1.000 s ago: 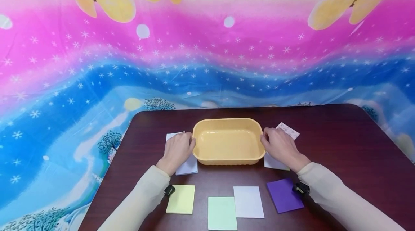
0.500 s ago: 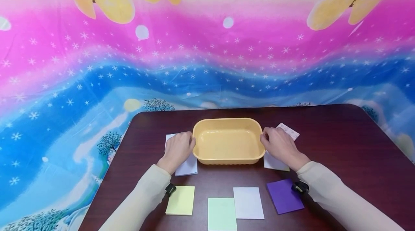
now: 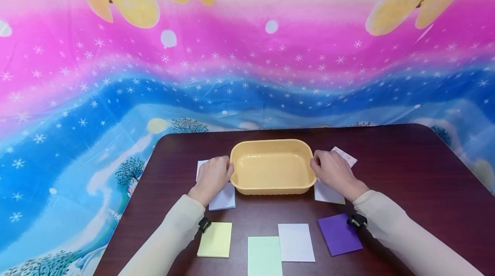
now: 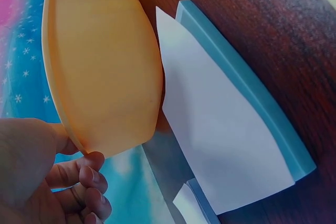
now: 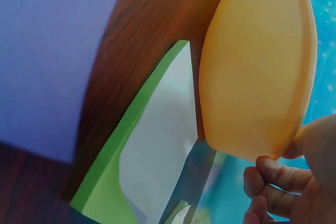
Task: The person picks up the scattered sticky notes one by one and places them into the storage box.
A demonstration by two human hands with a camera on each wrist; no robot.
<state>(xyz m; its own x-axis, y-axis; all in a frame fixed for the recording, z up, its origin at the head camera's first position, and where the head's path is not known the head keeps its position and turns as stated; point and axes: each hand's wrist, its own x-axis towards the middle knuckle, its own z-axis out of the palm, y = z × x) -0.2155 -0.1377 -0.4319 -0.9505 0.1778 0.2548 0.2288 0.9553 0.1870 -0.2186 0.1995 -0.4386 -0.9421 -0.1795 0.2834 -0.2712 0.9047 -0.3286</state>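
A yellow plastic basin [image 3: 272, 172] is held level by its two short ends near the back of the table. My left hand [image 3: 212, 178] pinches the left rim, thumb on one side and curled fingers on the other, as the left wrist view shows. On the opposite rim, my right hand [image 3: 335, 173] has the same pinch. Nothing lies inside the basin. Under the left hand is a white pad [image 3: 222, 199], with a teal block [image 4: 252, 93] beneath its top sheet. A white-topped pad with green sides [image 5: 126, 114] lies below the right hand.
Along the front lie a yellow pad [image 3: 215, 240], a pale green pad [image 3: 264, 256], a white pad [image 3: 297, 242] and a purple pad [image 3: 340, 235]. A floral card [image 3: 345, 156] sits behind the right hand. Patterned cloth [image 3: 247, 65] hangs behind the dark table [image 3: 410, 173].
The basin and both hands have shifted very slightly upward in the head view. Both hands keep the same grip on the rim, and the pads stay where they were.
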